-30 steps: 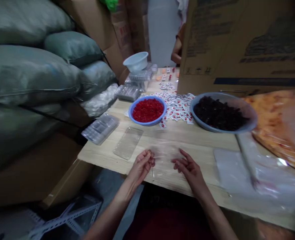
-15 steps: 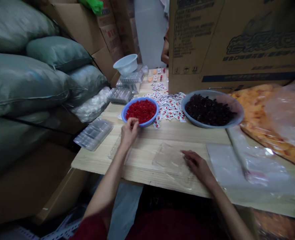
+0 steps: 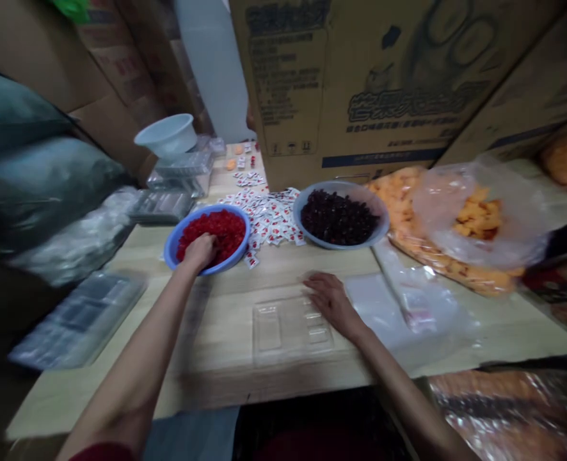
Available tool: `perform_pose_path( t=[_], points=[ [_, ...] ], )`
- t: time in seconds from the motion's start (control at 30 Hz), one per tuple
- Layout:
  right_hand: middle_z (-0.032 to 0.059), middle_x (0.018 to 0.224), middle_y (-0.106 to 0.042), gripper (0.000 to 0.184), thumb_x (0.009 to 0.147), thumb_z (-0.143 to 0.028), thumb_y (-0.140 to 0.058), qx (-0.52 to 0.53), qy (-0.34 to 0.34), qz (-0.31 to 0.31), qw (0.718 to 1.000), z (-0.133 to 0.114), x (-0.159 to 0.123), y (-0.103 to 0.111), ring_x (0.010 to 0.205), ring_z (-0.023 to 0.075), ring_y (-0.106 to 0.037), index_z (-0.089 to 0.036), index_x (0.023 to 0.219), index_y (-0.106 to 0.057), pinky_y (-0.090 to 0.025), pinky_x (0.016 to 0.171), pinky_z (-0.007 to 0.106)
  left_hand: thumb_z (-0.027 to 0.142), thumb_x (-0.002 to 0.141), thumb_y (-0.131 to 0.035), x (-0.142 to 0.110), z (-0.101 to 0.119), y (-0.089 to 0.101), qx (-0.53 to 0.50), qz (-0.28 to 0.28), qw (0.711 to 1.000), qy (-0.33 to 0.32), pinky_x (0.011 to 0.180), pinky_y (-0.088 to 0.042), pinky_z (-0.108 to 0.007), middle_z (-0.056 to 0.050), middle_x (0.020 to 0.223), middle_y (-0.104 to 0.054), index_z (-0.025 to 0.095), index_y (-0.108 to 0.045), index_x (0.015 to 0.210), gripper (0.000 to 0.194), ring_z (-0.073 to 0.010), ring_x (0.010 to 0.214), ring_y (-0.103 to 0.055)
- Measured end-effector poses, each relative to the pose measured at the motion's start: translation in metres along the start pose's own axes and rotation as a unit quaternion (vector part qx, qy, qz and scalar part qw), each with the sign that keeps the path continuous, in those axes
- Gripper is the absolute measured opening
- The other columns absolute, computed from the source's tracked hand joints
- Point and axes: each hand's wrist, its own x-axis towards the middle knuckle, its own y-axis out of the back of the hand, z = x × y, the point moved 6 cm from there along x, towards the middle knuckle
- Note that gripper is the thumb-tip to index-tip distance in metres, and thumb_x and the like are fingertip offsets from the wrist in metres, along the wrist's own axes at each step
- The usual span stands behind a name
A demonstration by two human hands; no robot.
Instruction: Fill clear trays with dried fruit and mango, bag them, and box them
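Note:
My left hand (image 3: 201,251) reaches into a blue bowl (image 3: 170,255) of small, glossy red dried fruit pieces (image 3: 223,230). Its fingers curl down among the pieces, and the tips are hidden there. A clear plastic compartment tray (image 3: 290,330) lies flat on the table in front of me. Over the tray's upper right corner is my right hand (image 3: 329,298), palm down and fingers stretched out, holding nothing. Small white-and-red packets (image 3: 274,221) are heaped behind, between the blue bowl and a pale bowl (image 3: 384,221) of dark dried fruit (image 3: 338,216).
Stacked clear trays (image 3: 79,320) lie at the left; more stand behind under a white basin (image 3: 168,134). A large carton (image 3: 293,115) walls off the back. On the right are plastic bags (image 3: 379,307) and a bag of orange dried pieces (image 3: 403,192). Sacks (image 3: 48,179) line the left side.
My left hand has gone from the near rim of the blue bowl down into the red pieces. The view has turned right. My right hand's fingers are straighter over the tray.

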Motion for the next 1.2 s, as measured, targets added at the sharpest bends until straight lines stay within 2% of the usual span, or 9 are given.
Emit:
perform_pose_path(
  t=[0.17,0.23,0.47,0.57,0.6,0.73,0.83,1.0,1.2],
  points=[
    [0.0093,0.105,-0.071,0.025,0.095,-0.022,-0.051,-0.069,-0.08,0.157,0.982,0.036,0.058,0.101,0.094,0.0224,-0.066,-0.019,0.112,-0.069,-0.052,0.086,0.037,0.044,0.091,-0.046,-0.005,-0.013,0.004,-0.035,0.068,0.996,0.046,0.08,-0.052,-0.039,-0.013,0.1,-0.073,0.022,-0.067,0.098,0.031,-0.0314,0.096,-0.068],
    [0.0103,0.098,-0.073,0.021,0.09,-0.018,-0.055,-0.167,-0.145,0.114,0.968,0.069,0.091,0.119,0.088,0.0232,-0.067,-0.015,0.101,-0.072,-0.051,0.083,0.037,0.049,0.091,-0.045,-0.007,-0.019,0.004,-0.052,0.1,0.991,0.07,0.08,-0.051,-0.04,-0.012,0.096,-0.073,0.023,-0.066,0.099,0.034,-0.0319,0.093,-0.068],
    [0.0083,0.077,-0.068,0.018,0.068,0.004,-0.063,-0.231,-0.214,0.014,0.949,0.136,0.152,0.088,0.084,0.0235,-0.066,-0.014,0.069,-0.067,-0.05,0.083,0.036,0.035,0.085,-0.057,-0.015,-0.025,0.023,-0.197,0.208,0.957,0.046,0.091,-0.05,-0.036,-0.007,0.1,-0.073,0.02,-0.067,0.1,0.023,-0.0238,0.092,-0.067],
    [0.0091,0.082,-0.066,0.017,0.07,0.002,-0.063,-0.225,-0.219,0.031,0.949,0.139,0.155,0.088,0.088,0.0232,-0.063,-0.015,0.067,-0.063,-0.049,0.085,0.037,0.036,0.087,-0.06,-0.05,0.008,0.038,-0.31,0.29,0.905,0.017,0.089,-0.051,-0.035,-0.006,0.099,-0.071,0.019,-0.064,0.107,0.027,-0.0215,0.09,-0.066],
    [0.0091,0.084,-0.066,0.015,0.072,-0.001,-0.063,-0.224,-0.219,0.039,0.949,0.137,0.154,0.092,0.088,0.0226,-0.062,-0.015,0.069,-0.062,-0.049,0.085,0.036,0.037,0.087,-0.061,-0.066,0.029,0.038,-0.35,0.295,0.889,-0.004,0.086,-0.051,-0.034,-0.005,0.097,-0.071,0.02,-0.065,0.105,0.025,-0.0209,0.088,-0.066],
    [0.0036,0.078,-0.063,0.003,0.081,-0.018,-0.063,-0.13,-0.173,0.128,0.968,0.101,0.129,0.109,0.073,0.0174,-0.057,-0.017,0.079,-0.061,-0.049,0.072,0.031,0.036,0.091,-0.061,-0.126,0.145,-0.001,-0.437,0.118,0.873,-0.183,0.086,-0.05,-0.039,-0.005,0.094,-0.071,0.027,-0.07,0.094,0.013,-0.0225,0.091,-0.064],
    [0.0009,0.074,-0.063,0.015,0.083,-0.032,-0.066,0.025,-0.109,0.152,0.982,0.053,0.077,0.093,0.068,0.0162,-0.056,-0.019,0.08,-0.06,-0.045,0.063,0.028,0.034,0.091,-0.062,-0.156,0.201,-0.04,-0.426,0.067,0.87,-0.238,0.086,-0.046,-0.045,-0.009,0.089,-0.069,0.029,-0.071,0.089,0.01,-0.0259,0.094,-0.06],
    [0.0032,0.08,-0.068,0.009,0.088,-0.023,-0.062,0.058,-0.114,0.021,0.992,0.01,-0.007,0.016,0.079,0.0202,-0.061,-0.021,0.08,-0.066,-0.046,0.074,0.033,0.03,0.093,-0.059,-0.167,0.223,-0.077,-0.371,0.051,0.893,-0.248,0.083,-0.043,-0.046,-0.009,0.086,-0.067,0.026,-0.071,0.087,0.014,-0.0256,0.088,-0.057],
    [0.0084,0.091,-0.065,0.015,0.089,-0.016,-0.059,-0.059,-0.026,-0.023,0.998,0.0,-0.021,-0.017,0.091,0.025,-0.054,-0.02,0.082,-0.072,-0.044,0.082,0.04,0.029,0.096,-0.053,-0.175,0.201,-0.049,-0.325,0.11,0.905,-0.251,0.085,-0.045,-0.043,-0.01,0.093,-0.066,0.025,-0.072,0.091,0.02,-0.0253,0.094,-0.056]
  ],
)
